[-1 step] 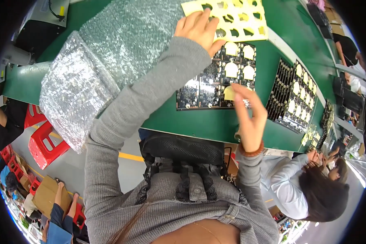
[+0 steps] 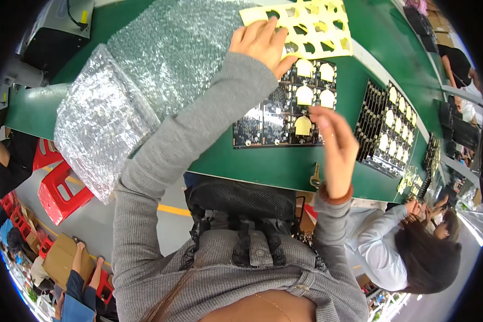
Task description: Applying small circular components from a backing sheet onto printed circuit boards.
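Note:
My left hand (image 2: 260, 44) lies with outstretched fingers on the lower left edge of a yellow sheet (image 2: 323, 54) full of cut-out holes. Below that sheet, a black circuit board panel (image 2: 273, 122) rests on the green table, its upper part near my left thumb. Pale yellow dome-shaped stickers sit on the panel's right columns. The lowest one in full view is a sticker (image 2: 302, 126) lying flat. Just right of it hovers my right hand (image 2: 339, 147), thumb and forefinger slightly apart, nothing visible between them; the other fingers are partly hidden.
Bubble wrap (image 2: 166, 53) covers the table's left, with a folded silvery bubble bag (image 2: 104, 123) overhanging the edge. A brass-coloured key (image 2: 316, 175) lies by my right wrist. Stacked panels with stickers (image 2: 394, 126) stand at right. A co-worker (image 2: 383, 249) sits beyond them.
My right hand has drawn back slightly to the right, off the lowest yellow sticker, which now shows whole on the panel. The key has come into view. My left hand stays nearly in place.

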Tool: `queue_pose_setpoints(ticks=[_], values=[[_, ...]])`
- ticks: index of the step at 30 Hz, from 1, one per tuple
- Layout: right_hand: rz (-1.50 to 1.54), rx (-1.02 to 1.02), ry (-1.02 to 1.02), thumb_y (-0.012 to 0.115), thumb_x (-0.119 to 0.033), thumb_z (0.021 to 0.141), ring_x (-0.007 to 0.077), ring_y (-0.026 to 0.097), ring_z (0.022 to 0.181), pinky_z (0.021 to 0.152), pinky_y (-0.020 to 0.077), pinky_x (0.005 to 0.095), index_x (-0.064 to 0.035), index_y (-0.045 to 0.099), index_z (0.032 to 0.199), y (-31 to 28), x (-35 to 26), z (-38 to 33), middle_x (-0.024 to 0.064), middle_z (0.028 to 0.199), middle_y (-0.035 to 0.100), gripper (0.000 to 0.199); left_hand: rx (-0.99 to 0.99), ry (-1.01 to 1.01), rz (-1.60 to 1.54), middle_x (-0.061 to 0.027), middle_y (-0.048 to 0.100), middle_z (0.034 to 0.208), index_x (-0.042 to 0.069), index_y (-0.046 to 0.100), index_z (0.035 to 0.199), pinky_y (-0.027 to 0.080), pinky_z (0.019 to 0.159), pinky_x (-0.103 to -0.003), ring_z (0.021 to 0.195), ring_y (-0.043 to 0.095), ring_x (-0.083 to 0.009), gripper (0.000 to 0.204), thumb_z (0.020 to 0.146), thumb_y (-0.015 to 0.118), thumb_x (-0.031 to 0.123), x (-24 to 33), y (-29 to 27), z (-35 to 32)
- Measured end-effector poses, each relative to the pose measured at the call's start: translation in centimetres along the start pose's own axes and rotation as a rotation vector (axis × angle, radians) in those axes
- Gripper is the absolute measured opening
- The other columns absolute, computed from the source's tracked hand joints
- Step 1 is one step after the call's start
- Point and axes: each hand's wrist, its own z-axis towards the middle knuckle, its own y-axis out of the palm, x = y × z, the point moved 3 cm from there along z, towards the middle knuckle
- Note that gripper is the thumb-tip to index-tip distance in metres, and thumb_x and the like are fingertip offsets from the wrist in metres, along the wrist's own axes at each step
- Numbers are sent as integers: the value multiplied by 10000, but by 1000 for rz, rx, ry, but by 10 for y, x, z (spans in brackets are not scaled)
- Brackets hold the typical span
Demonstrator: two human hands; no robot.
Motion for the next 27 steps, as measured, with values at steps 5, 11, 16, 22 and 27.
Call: queue_pose_setpoints(ticks=[5, 11, 16, 22, 27], values=[[721, -7, 442, 512, -130, 866, 168, 569, 843, 772, 434, 286, 24, 505, 1064, 4, 5, 65, 112, 945, 599, 250, -21, -55, -81, -109, 535, 1112, 57, 539, 1079, 329, 883, -383, 998, 481, -235, 501, 710, 640, 382, 9, -5, -2], [870, 68, 217, 529, -136, 861, 128, 559, 798, 708, 444, 242, 12, 515, 997, 20, 17, 94, 79, 873, 591, 202, 101, -232, -434, -180, 478, 1145, 10, 352, 1244, 331, 895, -412, 992, 476, -280, 714, 687, 701, 290, 17, -18, 9], [980, 279, 106, 531, -139, 866, 104, 544, 789, 697, 425, 217, 2, 526, 977, 11, 28, 93, 51, 840, 583, 180, 274, -309, -555, -195, 468, 1132, -3, 212, 1302, 380, 897, -407, 989, 505, -294, 822, 687, 726, 183, 0, -18, 17], [1027, 330, 88, 553, -130, 857, 87, 525, 752, 686, 409, 209, 4, 535, 938, 9, 28, 89, 37, 815, 575, 157, -335, -945, -1677, -212, 469, 1145, -18, 172, 1302, 451, 886, -368, 1034, 518, -282, 818, 695, 713, 77, 5, 7, 10], [905, 479, -85, 578, -95, 837, 89, 534, 747, 686, 421, 211, 13, 534, 939, 9, 25, 82, 52, 825, 585, 154, -478, -1077, -2039, -230, 491, 1128, -36, 176, 1282, 441, 910, -399, 1041, 519, -296, 763, 707, 676, -4, 19, 9, 5]])
